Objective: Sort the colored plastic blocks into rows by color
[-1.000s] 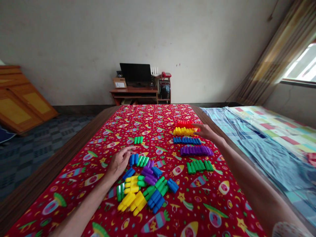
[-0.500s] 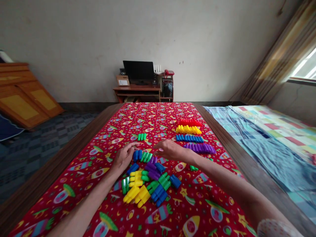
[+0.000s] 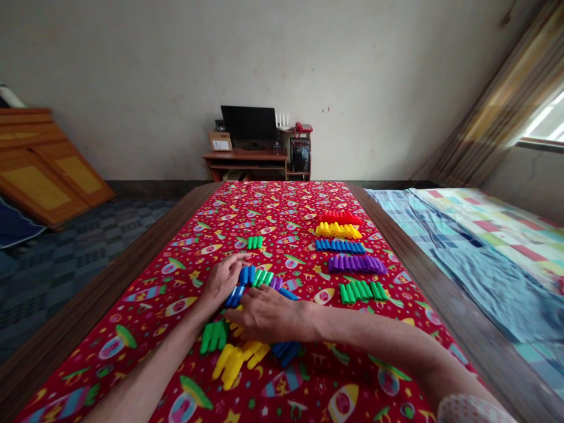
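My left hand [image 3: 224, 277] rests on the red cloth at the left side of a loose pile of plastic blocks. Its fingers are apart, with nothing seen in them, close beside a blue block [image 3: 247, 275]. Over the middle of the pile, my right hand [image 3: 267, 314] reaches down with thumb and fingers apart around a yellow block [image 3: 235, 328]; it hides several blocks. Around it lie a green block [image 3: 214, 337], a yellow block [image 3: 232, 365], a blue block [image 3: 286, 351] and another green block [image 3: 263, 278].
On the right, blocks stand in colour rows: red [image 3: 339, 218], yellow [image 3: 338, 230], blue [image 3: 340, 246], purple [image 3: 357, 264] and green [image 3: 362, 291]. A lone green block [image 3: 254, 242] lies beyond the pile. A bed [image 3: 476, 282] adjoins the table's right edge.
My right hand has moved left and toward me, onto the pile. The green row at the right is now uncovered. A green block and yellow blocks at the pile's near left have shifted.
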Demonstrator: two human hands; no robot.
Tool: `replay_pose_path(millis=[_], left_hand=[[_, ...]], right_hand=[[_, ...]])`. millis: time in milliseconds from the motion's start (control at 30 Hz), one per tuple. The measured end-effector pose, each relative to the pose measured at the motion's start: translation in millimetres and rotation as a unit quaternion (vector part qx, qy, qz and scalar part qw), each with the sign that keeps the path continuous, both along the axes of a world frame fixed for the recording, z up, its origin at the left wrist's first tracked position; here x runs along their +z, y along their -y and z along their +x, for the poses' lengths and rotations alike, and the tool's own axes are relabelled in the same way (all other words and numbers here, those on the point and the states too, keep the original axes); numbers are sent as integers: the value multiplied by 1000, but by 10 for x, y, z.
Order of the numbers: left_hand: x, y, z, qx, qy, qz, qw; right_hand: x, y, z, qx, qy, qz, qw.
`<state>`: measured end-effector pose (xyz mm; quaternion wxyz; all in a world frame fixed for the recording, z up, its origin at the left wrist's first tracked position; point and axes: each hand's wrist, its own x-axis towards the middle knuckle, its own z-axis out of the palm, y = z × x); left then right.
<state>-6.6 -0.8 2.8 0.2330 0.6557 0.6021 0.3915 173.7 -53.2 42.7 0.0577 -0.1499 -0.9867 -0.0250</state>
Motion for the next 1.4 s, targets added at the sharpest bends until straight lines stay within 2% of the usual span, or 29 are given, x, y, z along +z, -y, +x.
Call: replay_pose_path(millis=[100, 233, 367, 467, 567, 733, 800, 867, 967, 1067, 1200, 1400], left_hand=[[-37, -32, -23, -1, -4, 2, 1000], [-34, -34, -17, -6, -17, 12, 1000], [33, -2, 11, -1, -36, 10, 999], [61, 10, 20, 1, -45, 8, 999], [48, 5, 15, -2, -39, 11, 999], [-16, -23, -11, -12, -20, 31, 999], [-28, -27, -15, -14, -15, 34, 999], [-25, -21, -12, -19, -8, 30, 999], [-5, -3, -1, -22, -8, 24, 999], [7, 5, 6, -20, -14, 24, 999], [-9, -6, -2, -17, -18, 22, 999], [-51, -32, -25, -25, -28, 36, 999]], right_hand=[[42, -26, 26, 4, -33, -5, 999], [120, -110, 195, -51, -102, -17, 993], [162, -194, 425, -92, -189, -93, 973], [201, -261, 572, -121, -272, -147, 943], [283, -392, 747, -182, -343, -133, 912], [433, -857, 1282, -369, -420, -103, 823], [456, -1070, 1547, -431, -420, -105, 791], [455, -1243, 1786, -492, -389, -79, 775], [431, -1403, 2029, -548, -319, -57, 771], [401, -1479, 2131, -561, -264, -69, 782], [381, -1531, 2152, -557, -213, -81, 799], [404, -1519, 2115, -565, -136, -38, 813]])
